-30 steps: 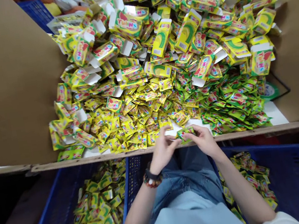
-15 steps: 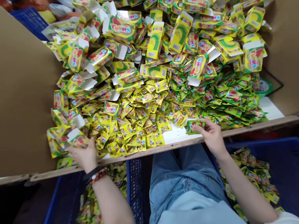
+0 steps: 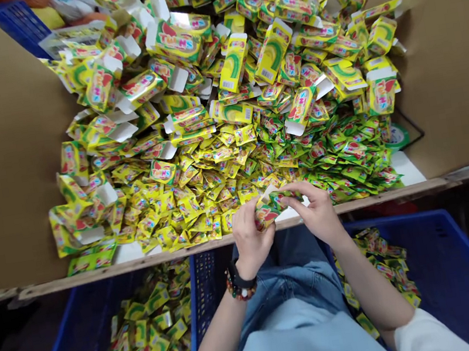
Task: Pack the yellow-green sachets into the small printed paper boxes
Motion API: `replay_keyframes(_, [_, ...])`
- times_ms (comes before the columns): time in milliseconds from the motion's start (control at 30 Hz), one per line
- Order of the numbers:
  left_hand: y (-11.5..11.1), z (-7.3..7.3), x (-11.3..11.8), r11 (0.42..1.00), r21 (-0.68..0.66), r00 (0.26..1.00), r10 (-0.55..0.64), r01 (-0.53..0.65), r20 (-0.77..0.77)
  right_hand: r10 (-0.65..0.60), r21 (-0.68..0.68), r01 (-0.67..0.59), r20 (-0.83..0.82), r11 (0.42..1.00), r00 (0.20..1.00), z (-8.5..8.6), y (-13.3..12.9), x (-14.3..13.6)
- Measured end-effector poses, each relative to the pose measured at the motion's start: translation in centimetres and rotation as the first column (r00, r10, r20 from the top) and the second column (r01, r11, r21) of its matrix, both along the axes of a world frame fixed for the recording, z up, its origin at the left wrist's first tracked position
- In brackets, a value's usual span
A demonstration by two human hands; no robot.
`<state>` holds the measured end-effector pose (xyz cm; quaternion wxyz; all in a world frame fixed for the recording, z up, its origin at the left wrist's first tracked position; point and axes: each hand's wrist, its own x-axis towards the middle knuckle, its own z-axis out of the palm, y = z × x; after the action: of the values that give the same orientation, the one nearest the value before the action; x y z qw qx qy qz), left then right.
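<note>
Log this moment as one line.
left grip: holds box | right grip: holds green packet at box | ahead: yellow packets, green packets, more boxes | below: blue crates either side

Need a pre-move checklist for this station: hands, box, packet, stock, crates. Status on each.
1. Left hand has a box: ok, gripped over the table's front edge.
2. Box flap open: ok, white flap shows at its upper end.
3. Right hand has a green packet: ok, at its fingertips, up against the box.
4. Packet fully inside the box: cannot tell, the fingers and the box hide part of it.
5. Stock close by: ok, yellow packets lie just beyond the hands, green packets to the right.
6. Room in the right crate: ok, a large bare area shows.
</note>
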<state>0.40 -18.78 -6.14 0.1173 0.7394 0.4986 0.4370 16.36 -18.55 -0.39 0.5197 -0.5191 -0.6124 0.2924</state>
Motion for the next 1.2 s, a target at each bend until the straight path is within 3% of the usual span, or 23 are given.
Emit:
replay_keyframes(167, [-0.4,-2.0,0.7,0.998,-0.052,1.000,-0.017,0.018,0.021,0.029,-0.084,0.008,0.427,0.996,0.904,0.7,-0.2,0.8])
replay_keyframes(300, [-0.6,-2.9,1.2,0.994,-0.103,0.997,-0.019,0.027,0.077,-0.035,-0.013,0.054,0.601,0.998,0.798,0.8,-0.6,-0.1])
replay_keyframes(400, [-0.6,-3.1,1.3,0.991,-0.117,0.992,-0.058,0.071,0.110,-0.023,0.048,-0.016,0.702,0.999,0.712,0.5,-1.1,-0.6])
replay_keyframes(500, [-0.7,-3.0,1.4,0.990,-0.116,0.989,-0.068,0.084,0.130,0.028,0.109,-0.117,0.601,0.987,0.799,0.0,-1.0,-0.6])
replay_keyframes(567, [-0.6,-3.0,1.5,0.991,-0.114,0.987,-0.054,0.071,0.152,-0.056,0.200,-0.045,0.476,0.979,0.878,-0.6,-0.8,-0.6])
replay_keyframes(633, [-0.5,-3.1,1.7,0.993,-0.092,0.982,-0.061,0.078,0.179,-0.210,0.289,0.079,0.456,0.954,0.865,-1.3,-0.7,-1.0])
replay_keyframes(733, [-0.3,-3.5,2.0,0.996,-0.045,0.976,-0.062,0.073,0.207,-0.267,0.356,0.065,0.556,0.932,0.787,-2.5,-1.0,-2.1])
replay_keyframes(900, [-0.3,-3.9,2.3,0.995,-0.083,0.981,-0.047,0.064,0.186,-0.209,0.297,0.042,0.558,0.954,0.803,-3.5,-1.7,-2.9])
replay_keyframes(1033, [-0.5,-4.4,2.1,0.990,-0.107,0.976,-0.065,0.089,0.208,-0.007,0.164,-0.091,0.519,0.982,0.854,-3.2,-1.9,-1.8])
replay_keyframes(1100, [-0.6,-4.9,2.0,0.992,-0.094,0.973,-0.058,0.080,0.222,0.030,0.116,-0.081,0.385,0.990,0.922,-3.2,-1.9,-1.3])
replay_keyframes(1200, [-0.6,-5.9,1.9,0.996,0.003,0.969,-0.083,0.084,0.231,-0.037,-0.005,0.037,0.033,0.999,0.999,-3.8,-1.6,-1.3])
